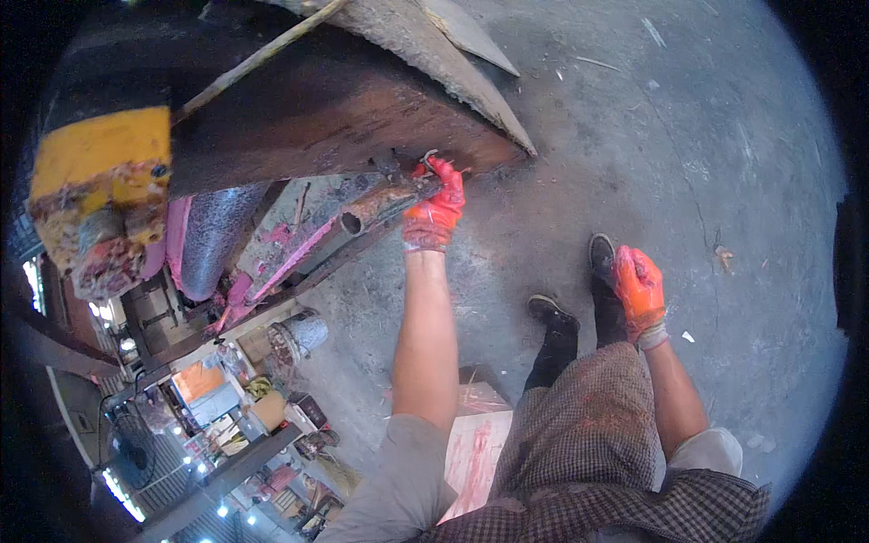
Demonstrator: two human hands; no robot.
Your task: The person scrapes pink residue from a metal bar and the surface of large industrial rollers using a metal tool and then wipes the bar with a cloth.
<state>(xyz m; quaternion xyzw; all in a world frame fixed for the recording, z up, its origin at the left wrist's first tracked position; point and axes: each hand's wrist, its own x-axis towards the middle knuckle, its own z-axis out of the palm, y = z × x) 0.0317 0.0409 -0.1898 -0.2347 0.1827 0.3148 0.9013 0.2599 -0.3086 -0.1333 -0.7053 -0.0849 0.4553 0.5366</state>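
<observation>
The curved metal piece (pixel 430 154) sits at the lower edge of a broad brown panel (pixel 326 127), near the panel's pointed right end, and the left hand (pixel 440 201) has its gloved fingers curled about it in what looks like a grip, though the glove hides how far they wrap round; the right hand (pixel 639 282) is curled into a fist well apart, over the floor, and whether anything lies inside it cannot be told. To handle this well, a full hold with the thumb opposed would seem better than fingertips, since the wet-looking orange-red glove could slip on smooth metal, and any pull is best kept slow, with the fingers clear of the dark bracket (pixel 387 166) beside the piece. The panel looks like rusty, streaked metal, its upper rim edged with a rough, grey, crusted slab (pixel 425 54). Just below, an open-ended pipe (pixel 367 210) shows a round, hollow mouth and a worn brown skin. Further left come a speckled, shiny grey cylinder (pixel 219 240) and a yellow block (pixel 101 154), chipped and caked with pinkish lumps, while beneath everything spreads smooth, scuffed grey concrete floor (pixel 724 127)
</observation>
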